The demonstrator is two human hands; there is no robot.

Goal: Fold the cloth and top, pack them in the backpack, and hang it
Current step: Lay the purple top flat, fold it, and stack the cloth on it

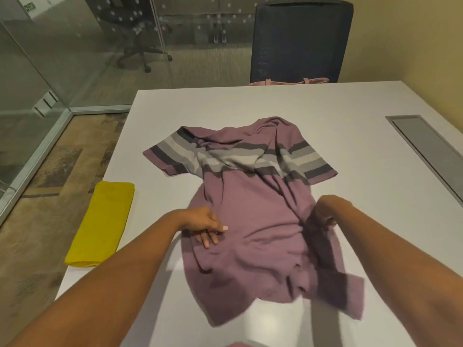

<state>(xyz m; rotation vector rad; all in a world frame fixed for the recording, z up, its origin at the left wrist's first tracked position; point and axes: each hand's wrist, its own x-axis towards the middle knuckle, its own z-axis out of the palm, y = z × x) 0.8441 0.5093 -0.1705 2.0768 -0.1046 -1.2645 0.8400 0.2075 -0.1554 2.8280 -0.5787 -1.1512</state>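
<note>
top (pixel 250 196): rumpled mauve knit, striped chest

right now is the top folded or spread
Spread, not folded: the top lies rumpled on the table, both sleeves out.
</note>
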